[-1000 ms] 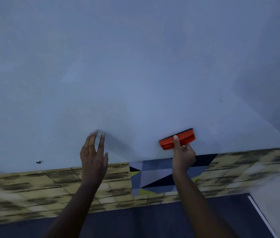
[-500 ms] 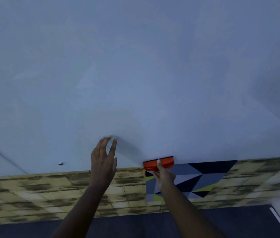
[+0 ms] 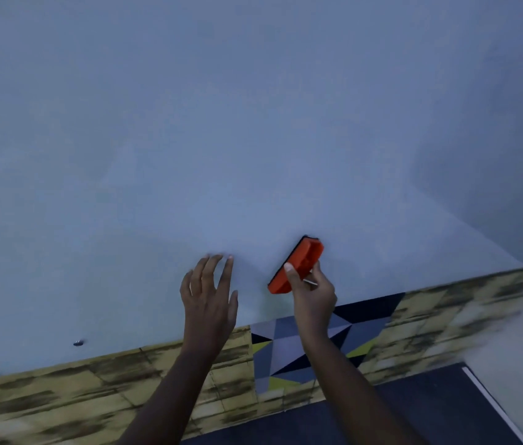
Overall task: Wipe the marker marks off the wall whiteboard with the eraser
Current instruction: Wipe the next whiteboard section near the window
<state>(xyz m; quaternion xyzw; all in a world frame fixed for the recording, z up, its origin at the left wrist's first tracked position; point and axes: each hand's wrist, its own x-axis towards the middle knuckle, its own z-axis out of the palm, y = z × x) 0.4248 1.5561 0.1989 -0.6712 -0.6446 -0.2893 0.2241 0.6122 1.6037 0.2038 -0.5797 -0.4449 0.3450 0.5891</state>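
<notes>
Dim light; yellow-brown patterned wall band above dark floor.

**What the head view hides or blurs**

The whiteboard runs out of frame at the top, left and right, so its full extent cannot be seen, and no marker marks can be told on its dim, soft surface. The eraser has its lower edge covered by the right hand, and its pad side faces the board, mostly hidden. The left hand has blurred fingertips; whether they touch the board cannot be told. Both forearms are cut off by the bottom edge. A small dark speck on the board is too small to identify.
</notes>
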